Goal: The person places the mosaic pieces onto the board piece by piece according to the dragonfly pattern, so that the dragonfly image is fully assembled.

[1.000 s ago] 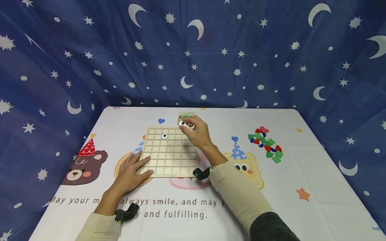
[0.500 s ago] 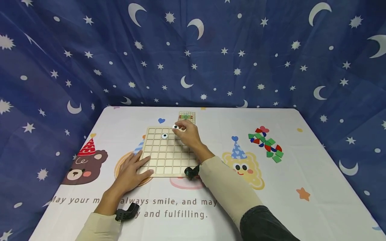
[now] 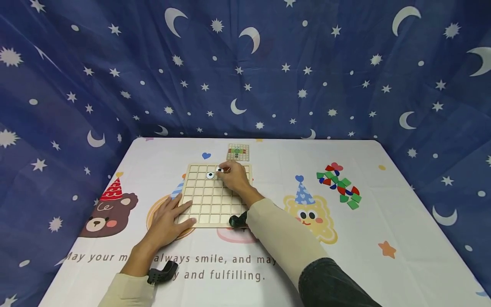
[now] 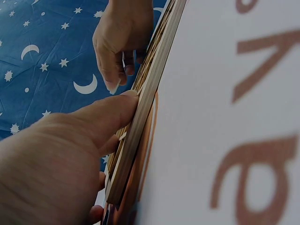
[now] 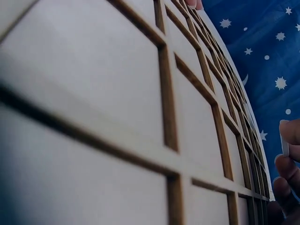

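A pale wooden grid board (image 3: 208,209) lies flat on the table. My left hand (image 3: 167,219) rests on its left edge with fingers spread; in the left wrist view the thumb (image 4: 115,110) lies along the board's rim. Between thumb and fingers my right hand (image 3: 235,177) pinches a white eye tile (image 3: 220,169), low over the board's upper rows. The right wrist view catches this tile edge-on as a thin white piece (image 5: 284,146). Just left of it, another eye tile (image 3: 210,175) sits on the board. Whether the pinched tile touches the board I cannot tell.
Behind the board lies a small pattern card (image 3: 238,152) with a green, red and eyed figure. Several loose red, green and blue tiles (image 3: 341,187) are scattered at the right. A starry blue curtain (image 3: 268,85) hangs behind the table (image 3: 414,273).
My right hand has moved left and toward me with the eye tile, from near the card to beside the other eye tile. My left hand has stayed in place.
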The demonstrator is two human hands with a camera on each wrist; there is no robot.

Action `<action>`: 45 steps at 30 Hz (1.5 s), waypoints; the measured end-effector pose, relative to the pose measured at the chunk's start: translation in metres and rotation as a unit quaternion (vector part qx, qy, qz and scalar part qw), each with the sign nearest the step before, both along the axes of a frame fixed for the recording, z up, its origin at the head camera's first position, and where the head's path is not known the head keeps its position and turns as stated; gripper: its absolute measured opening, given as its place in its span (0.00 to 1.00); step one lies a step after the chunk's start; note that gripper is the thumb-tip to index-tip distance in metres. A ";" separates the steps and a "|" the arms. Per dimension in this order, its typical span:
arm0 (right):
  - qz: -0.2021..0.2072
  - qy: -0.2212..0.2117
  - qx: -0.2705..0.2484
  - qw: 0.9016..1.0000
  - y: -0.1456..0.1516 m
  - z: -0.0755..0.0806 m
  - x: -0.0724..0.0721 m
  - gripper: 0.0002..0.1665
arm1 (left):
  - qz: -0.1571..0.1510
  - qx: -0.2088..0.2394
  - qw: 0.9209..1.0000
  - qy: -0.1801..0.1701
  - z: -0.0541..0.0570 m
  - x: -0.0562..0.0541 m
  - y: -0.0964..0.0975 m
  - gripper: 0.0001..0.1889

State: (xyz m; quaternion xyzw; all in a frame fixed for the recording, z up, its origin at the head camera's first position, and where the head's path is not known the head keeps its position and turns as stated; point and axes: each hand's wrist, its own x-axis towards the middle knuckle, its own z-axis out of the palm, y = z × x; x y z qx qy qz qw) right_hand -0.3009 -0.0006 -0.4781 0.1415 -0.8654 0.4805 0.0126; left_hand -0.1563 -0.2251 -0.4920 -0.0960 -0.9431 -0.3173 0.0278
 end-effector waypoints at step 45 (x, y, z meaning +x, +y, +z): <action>0.036 -0.005 0.017 0.999 0.022 0.050 0.012 0.20 | 0.004 0.000 1.000 -0.006 0.002 0.000 0.000 0.32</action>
